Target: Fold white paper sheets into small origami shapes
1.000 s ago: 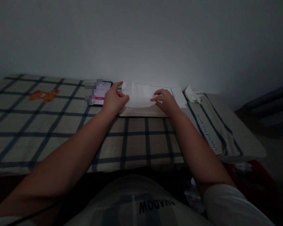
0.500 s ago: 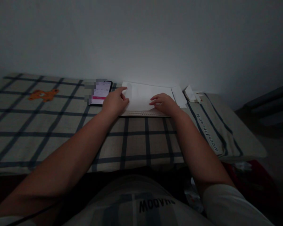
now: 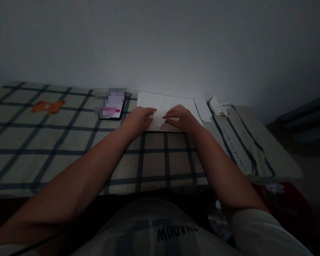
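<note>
A small white sheet of paper (image 3: 159,114) lies between my hands, looking folded or bent at a slant. My left hand (image 3: 139,122) has its fingers and thumb curled round the sheet's left side. On the other side, my right hand (image 3: 181,119) holds the paper with its fingertips and thumb close together. Under both hands is a flat white pad (image 3: 152,98) against the wall, its front edge partly covered. The low light blurs how the paper is folded.
A phone (image 3: 112,105) with a lit screen lies left of the pad, and a flat orange item (image 3: 48,106) farther left. To the right are a white paper strip (image 3: 202,109) and folded paper scraps (image 3: 217,106). A checked cloth (image 3: 154,163) covers the surface.
My left hand has moved right and nearer to me, and my right hand slightly left. The sheet, earlier spread wide across the pad, now shows narrower and slanted between them.
</note>
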### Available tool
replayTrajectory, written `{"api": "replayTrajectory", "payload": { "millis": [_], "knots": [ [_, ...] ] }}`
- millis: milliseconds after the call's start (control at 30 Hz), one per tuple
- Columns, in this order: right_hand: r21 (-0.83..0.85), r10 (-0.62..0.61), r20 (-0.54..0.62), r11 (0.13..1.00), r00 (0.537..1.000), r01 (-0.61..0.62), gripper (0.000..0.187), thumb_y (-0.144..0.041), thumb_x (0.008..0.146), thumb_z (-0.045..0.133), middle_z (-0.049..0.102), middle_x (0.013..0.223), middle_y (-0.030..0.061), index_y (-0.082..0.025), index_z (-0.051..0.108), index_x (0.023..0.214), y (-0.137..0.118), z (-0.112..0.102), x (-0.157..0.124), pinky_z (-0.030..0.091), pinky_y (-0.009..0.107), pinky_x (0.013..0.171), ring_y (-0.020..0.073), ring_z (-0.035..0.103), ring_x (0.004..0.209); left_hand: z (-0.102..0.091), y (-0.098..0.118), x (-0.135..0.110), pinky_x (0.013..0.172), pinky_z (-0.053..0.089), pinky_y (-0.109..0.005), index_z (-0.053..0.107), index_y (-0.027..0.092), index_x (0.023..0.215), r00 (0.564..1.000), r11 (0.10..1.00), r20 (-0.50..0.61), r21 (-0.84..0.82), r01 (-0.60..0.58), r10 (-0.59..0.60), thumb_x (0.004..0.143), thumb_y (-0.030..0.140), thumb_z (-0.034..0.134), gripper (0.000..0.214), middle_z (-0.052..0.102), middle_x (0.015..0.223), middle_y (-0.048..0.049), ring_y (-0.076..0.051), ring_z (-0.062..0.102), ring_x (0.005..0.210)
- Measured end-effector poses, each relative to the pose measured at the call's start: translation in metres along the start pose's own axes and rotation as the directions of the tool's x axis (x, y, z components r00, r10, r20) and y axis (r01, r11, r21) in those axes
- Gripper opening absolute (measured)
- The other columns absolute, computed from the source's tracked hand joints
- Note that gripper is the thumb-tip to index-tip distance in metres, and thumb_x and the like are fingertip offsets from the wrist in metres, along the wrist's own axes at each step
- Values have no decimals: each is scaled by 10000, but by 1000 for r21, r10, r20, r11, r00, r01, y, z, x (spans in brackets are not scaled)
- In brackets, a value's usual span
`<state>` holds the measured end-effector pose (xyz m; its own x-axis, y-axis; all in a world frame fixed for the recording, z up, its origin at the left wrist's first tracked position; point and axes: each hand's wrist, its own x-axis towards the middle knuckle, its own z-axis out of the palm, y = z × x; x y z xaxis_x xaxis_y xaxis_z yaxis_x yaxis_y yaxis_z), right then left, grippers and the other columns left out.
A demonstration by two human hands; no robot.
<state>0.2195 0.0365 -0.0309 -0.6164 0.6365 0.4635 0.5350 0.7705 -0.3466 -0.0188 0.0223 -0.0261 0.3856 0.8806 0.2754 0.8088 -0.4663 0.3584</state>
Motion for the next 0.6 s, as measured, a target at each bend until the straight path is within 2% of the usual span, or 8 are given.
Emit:
{"api": "replayTrajectory", "payload": {
  "millis": [167,300,367,433,533,600],
  "knots": [
    [-53,1,-57,999,998,-4,278,-324,927,652,744,1115,68,-243,719,1185,2,6,0,425,425,986,237,624,1068,4,-7,3,1089,439,-371,670,151,1315,998,996,39,77,-48,45,903,222,526,442,698,1302,-106,-257,613,1223],
    [-183,124,-90,973,988,-139,199,-303,955,601,733,1166,73,-255,748,1080,3,4,0,385,445,995,260,601,1141,2,-7,4,1082,434,-356,695,171,1279,995,995,69,72,-76,71,898,218,512,426,712,1282,-93,-251,618,1221],
    [-251,202,-63,945,977,-211,188,-308,965,587,751,1096,71,-252,763,999,-1,1,0,356,465,980,272,609,1103,1,-4,3,1058,445,-357,706,169,1260,996,998,65,22,-66,64,924,257,487,410,721,1265,-100,-254,631,1203],
    [-302,237,-30,924,971,-235,192,-323,965,590,755,1036,70,-249,767,971,-6,0,1,334,468,949,274,603,1054,-1,-2,2,1009,471,-354,729,176,1216,999,995,39,-95,-28,32,979,362,426,426,743,1214,-101,-252,661,1146],
    [-312,180,2,935,984,-171,219,-360,984,565,752,1013,47,-277,767,1002,-16,1,2,302,449,932,257,576,1033,-4,2,0,934,500,-348,753,191,1156,1000,961,13,-276,18,-15,1009,522,334,554,772,1124,-94,-247,696,1056],
    [-311,155,5,939,988,-146,242,-404,989,556,745,1010,41,-291,767,1025,-21,3,3,293,439,929,251,566,1033,-4,3,-2,899,508,-350,763,203,1144,1000,962,27,-271,20,-13,975,585,397,555,780,1094,-92,-259,705,1029]
  ]
}}
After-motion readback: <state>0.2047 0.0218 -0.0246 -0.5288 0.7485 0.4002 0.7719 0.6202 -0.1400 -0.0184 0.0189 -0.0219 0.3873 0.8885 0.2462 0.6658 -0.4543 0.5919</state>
